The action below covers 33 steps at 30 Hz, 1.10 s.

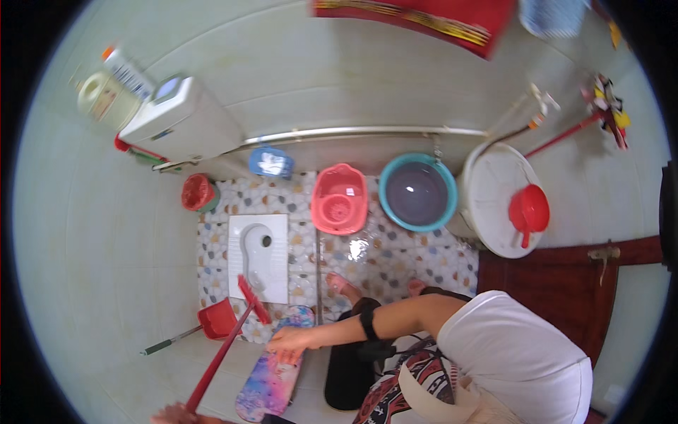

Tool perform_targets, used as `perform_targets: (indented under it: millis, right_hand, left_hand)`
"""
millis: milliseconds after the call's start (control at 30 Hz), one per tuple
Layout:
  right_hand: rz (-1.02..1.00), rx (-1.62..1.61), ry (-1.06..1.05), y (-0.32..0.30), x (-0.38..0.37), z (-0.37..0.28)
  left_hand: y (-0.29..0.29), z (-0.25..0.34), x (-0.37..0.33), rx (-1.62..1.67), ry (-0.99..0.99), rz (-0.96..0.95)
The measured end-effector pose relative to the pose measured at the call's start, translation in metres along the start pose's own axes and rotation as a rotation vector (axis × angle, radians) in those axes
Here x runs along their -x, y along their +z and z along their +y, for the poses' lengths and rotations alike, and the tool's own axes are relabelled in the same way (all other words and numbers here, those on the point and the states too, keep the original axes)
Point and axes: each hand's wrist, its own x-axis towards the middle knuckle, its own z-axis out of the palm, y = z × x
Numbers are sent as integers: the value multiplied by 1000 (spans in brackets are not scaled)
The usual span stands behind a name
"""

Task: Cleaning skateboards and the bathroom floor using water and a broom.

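My left hand (pixel 175 415), at the lower edge, is closed round the red handle of a long-handled brush (pixel 220 353). The brush's red head (pixel 254 299) is at the near edge of the white squat toilet (pixel 277 260). My right hand (pixel 288 344) has its fingers stretched out over a pink, blue and purple board (pixel 268 378) shaped like a skateboard, which stands by the wall. Whether the fingers touch the board I cannot tell. A black strap (pixel 367 326) circles my right forearm.
A red dustpan (pixel 218 319) lies left of the brush. Along the far wall stand a bin (pixel 200 193), a pink basin (pixel 340 220), a teal tub of water (pixel 419 226) and a round white lid (pixel 487 237) bearing a red dipper (pixel 530 208). A brown door (pixel 544 290) is at right.
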Motion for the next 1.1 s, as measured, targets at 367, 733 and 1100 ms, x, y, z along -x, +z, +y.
perform_targets:
  millis: [367,733,1100]
  right_hand:
    - [552,-1391,-238,-50,208,110]
    - [965,-1806,-748,-372,344,427]
    - [802,-1094,-297,-171,184,212]
  left_hand:
    - [4,115,255,-171,-454,-532]
    - [30,76,435,454,-926,-1143]
    - [-99,143,326,53,7,-839]
